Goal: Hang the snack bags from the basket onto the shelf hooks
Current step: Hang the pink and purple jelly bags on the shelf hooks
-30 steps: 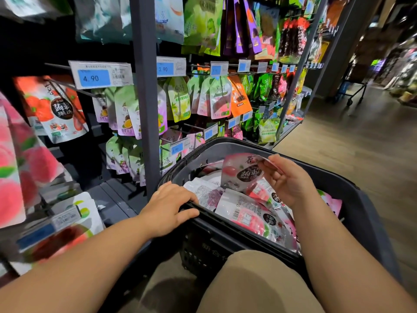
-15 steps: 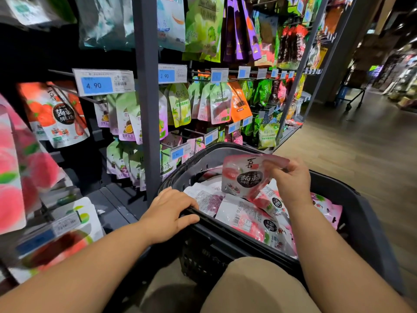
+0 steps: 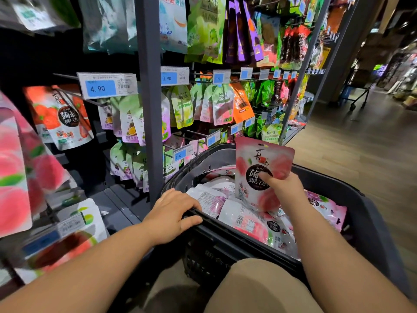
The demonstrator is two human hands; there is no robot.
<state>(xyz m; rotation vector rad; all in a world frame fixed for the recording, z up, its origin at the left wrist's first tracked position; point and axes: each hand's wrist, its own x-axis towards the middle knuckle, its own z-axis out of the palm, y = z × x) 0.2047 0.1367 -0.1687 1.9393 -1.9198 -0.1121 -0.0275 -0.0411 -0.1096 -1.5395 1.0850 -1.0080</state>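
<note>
Step in hand: bag pickup. Right hand [image 3: 282,188] pinched pink snack bag [image 3: 261,170], upright above basket [image 3: 372,213]. Left hand [image 3: 171,213] curled round basket rim. Next, likely: carry bag left to shelf hook [image 3: 76,97], thread hang-hole.

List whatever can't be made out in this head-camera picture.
All in the head view:
- Right hand: its fingers are behind the pink peach jelly bag it pinches; only the thumb shows.
- Basket: the lower bags are buried under the top layer, so no count is possible.
- Far price tags: too small to read.
- Peach bags at the left edge: blurred and cut off, and their hook is not visible.
</note>
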